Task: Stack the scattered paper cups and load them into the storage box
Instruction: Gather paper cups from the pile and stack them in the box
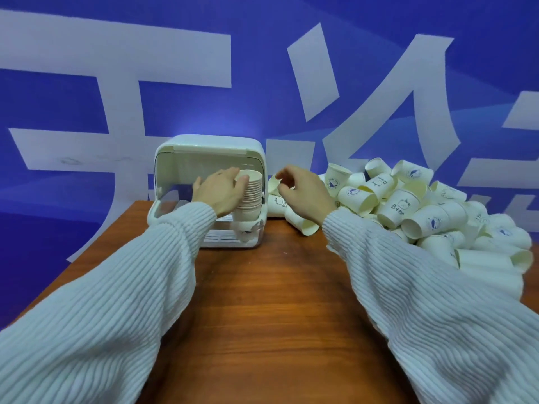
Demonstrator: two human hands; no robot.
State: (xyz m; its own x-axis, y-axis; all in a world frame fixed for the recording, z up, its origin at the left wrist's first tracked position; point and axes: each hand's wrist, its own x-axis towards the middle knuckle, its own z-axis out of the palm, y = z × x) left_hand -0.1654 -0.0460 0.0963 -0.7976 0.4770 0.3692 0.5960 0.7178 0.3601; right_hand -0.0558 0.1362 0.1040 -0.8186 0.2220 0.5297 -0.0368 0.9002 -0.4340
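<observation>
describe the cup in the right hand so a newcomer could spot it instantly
Start at the white storage box at the table's far edge. Just right of it, the right hand pinches a single paper cup. Unlike the loose pile farther right, it is lifted, tilted, and gripped by its rim.

Matt paper cups (399,204); glossy plastic storage box (210,147); smooth wood-grain table (271,287); ribbed knit sleeves (116,301).

This looks like a staged recording or exhibition space rather than a home. A blue printed backdrop (379,53) with huge pale characters fills the whole background, and a bare wood-grain desk (262,301) stands directly before it, heaped with branded disposable paper cups (423,211).
</observation>
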